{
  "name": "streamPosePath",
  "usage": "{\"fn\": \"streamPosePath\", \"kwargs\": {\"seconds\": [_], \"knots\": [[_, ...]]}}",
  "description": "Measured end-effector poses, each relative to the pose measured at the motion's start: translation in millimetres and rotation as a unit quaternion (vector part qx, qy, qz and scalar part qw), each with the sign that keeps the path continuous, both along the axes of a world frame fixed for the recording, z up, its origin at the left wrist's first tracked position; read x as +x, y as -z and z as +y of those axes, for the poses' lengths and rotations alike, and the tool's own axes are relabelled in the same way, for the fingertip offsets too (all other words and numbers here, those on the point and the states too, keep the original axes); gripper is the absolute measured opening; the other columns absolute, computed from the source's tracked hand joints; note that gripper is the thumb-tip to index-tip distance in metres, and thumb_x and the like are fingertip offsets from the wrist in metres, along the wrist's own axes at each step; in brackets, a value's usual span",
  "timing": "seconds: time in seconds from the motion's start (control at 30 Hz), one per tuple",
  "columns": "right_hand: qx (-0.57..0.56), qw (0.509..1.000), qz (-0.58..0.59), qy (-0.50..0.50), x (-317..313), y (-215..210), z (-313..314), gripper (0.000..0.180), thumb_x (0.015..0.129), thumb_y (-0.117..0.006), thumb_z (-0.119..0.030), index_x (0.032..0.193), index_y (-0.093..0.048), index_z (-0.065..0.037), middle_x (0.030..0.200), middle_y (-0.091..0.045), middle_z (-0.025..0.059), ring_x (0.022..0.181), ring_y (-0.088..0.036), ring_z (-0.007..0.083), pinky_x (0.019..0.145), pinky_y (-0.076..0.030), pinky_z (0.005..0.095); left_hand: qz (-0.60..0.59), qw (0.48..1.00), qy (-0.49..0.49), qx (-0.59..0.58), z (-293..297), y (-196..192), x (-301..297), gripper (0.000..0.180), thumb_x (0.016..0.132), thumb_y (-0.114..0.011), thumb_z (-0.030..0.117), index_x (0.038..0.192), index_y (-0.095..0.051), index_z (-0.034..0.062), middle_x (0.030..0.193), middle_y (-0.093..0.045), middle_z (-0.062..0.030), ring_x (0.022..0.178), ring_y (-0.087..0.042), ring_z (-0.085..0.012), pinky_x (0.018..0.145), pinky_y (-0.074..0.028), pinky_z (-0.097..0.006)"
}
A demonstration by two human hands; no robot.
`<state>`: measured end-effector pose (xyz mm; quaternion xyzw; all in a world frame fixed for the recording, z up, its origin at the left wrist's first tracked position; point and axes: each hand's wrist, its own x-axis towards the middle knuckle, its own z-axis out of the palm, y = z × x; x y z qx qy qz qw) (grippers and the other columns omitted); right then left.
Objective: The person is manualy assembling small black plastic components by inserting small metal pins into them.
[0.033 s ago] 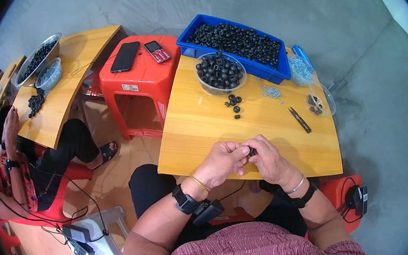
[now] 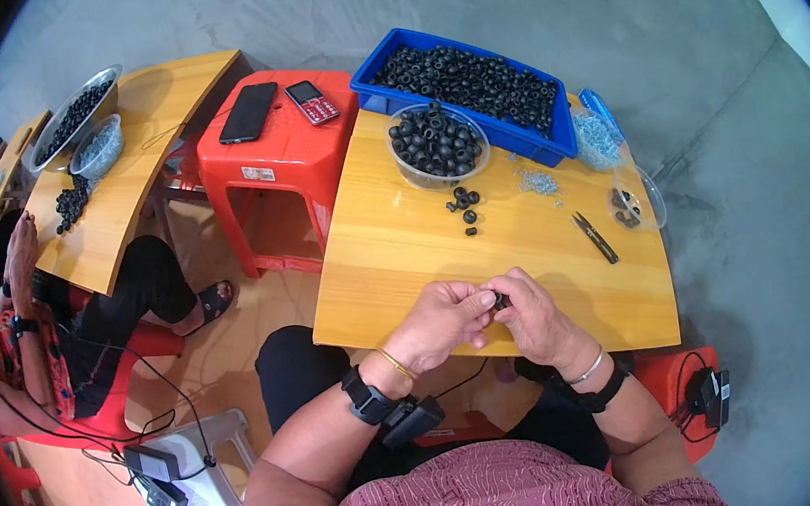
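Over the near edge of the wooden table, my two hands meet fingertip to fingertip. A small black round part shows between them, partly covered by fingers. My right hand pinches it, while the thumb and forefinger of my left hand are pressed together against its side. Whether a smaller piece is also in the left fingers is hidden. Farther off on the tabletop lie several loose black parts, a clear bowl heaped with more, and a scatter of small silvery pieces.
A blue tray full of black parts spans the table's back edge. Black snips, a tipped clear cup and a tub of silvery pieces are at right. Two phones rest on a red stool. A co-worker's hand is far left.
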<state>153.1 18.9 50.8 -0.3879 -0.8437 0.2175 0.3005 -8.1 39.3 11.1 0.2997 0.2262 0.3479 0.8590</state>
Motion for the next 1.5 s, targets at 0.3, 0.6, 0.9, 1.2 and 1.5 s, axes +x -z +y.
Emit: {"fn": "streamPosePath", "kwargs": {"seconds": [0.3, 0.6, 0.9, 1.2, 1.5], "knots": [[0.016, 1.000, -0.016, 0.015, -3, 5, -1, 0.033, 0.069, -0.056, 0.001, 0.099, -0.043, -0.002, 0.080, -0.043, 0.0151, 0.071, -0.046, 0.0302, 0.063, -0.040, 0.0352, 0.026, 1.000, -0.001, 0.000, -1, 0, 1, 0.018, 0.085, -0.053, 0.015, 0.084, -0.058, -0.0020, 0.069, -0.053, -0.0022, 0.060, -0.050, -0.0078, 0.050, -0.046, -0.021], [0.021, 0.999, -0.009, 0.033, -4, 12, 1, 0.025, 0.071, -0.052, 0.001, 0.095, -0.044, -0.001, 0.078, -0.043, 0.0148, 0.070, -0.045, 0.0304, 0.062, -0.039, 0.0354, 0.072, 0.997, -0.009, 0.013, -1, -5, 4, 0.017, 0.085, -0.053, 0.016, 0.086, -0.058, -0.0007, 0.076, -0.058, -0.0048, 0.064, -0.054, -0.0095, 0.051, -0.048, -0.024], [0.035, 0.997, 0.000, 0.075, 3, 18, -13, 0.028, 0.070, -0.054, -0.003, 0.095, -0.042, -0.001, 0.077, -0.049, 0.0140, 0.069, -0.049, 0.0328, 0.061, -0.039, 0.0377, 0.182, 0.895, -0.158, 0.376, -16, 2, 10, 0.049, 0.072, -0.066, 0.008, 0.116, -0.045, -0.0023, 0.097, -0.054, -0.0095, 0.081, -0.055, -0.0165, 0.063, -0.050, -0.025], [0.105, 0.986, -0.092, 0.088, 4, 28, -15, 0.026, 0.072, -0.052, -0.011, 0.094, -0.043, 0.000, 0.076, -0.048, 0.0167, 0.068, -0.046, 0.0344, 0.066, -0.036, 0.0402, 0.239, 0.856, -0.129, 0.440, -16, 8, 18, 0.054, 0.065, -0.069, 0.002, 0.113, -0.045, -0.0053, 0.096, -0.054, -0.0152, 0.082, -0.057, -0.0207, 0.069, -0.048, -0.027], [0.097, 0.989, -0.064, 0.096, 1, 29, -14, 0.019, 0.067, -0.051, -0.003, 0.085, -0.044, 0.000, 0.075, -0.049, 0.0154, 0.071, -0.046, 0.0334, 0.068, -0.035, 0.0396, 0.249, 0.861, -0.123, 0.426, -16, 7, 19, 0.049, 0.066, -0.067, -0.001, 0.111, -0.048, -0.0046, 0.090, -0.057, -0.0130, 0.082, -0.057, -0.0174, 0.070, -0.048, -0.026]]}}
